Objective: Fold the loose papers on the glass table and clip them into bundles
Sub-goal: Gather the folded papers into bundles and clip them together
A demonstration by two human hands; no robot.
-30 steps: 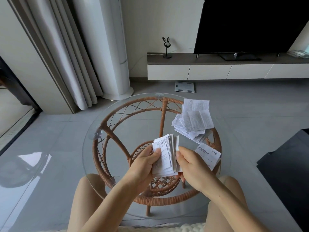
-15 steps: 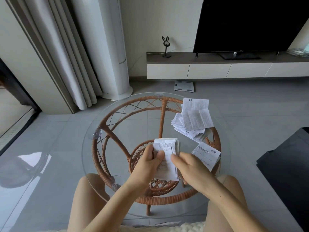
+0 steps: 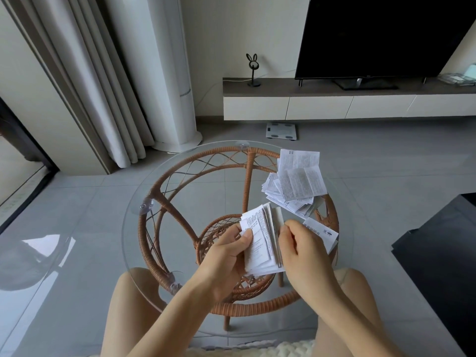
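head view: left hand [image 3: 226,256] and right hand [image 3: 298,251] pinch the folded white printed paper stack [image 3: 262,240]; edges should be squared before clipping.

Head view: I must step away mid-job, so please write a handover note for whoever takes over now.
Left hand grips the folded stack, thumb on its front sheet.
Right hand pinches the stack's right edge.
The stack is held above the glass table. The loose pile lies at the far right, with one leaflet beside the right hand.
Done: one stack folded. No clip visible.
To do: clip this stack, then fold and clip the rest.
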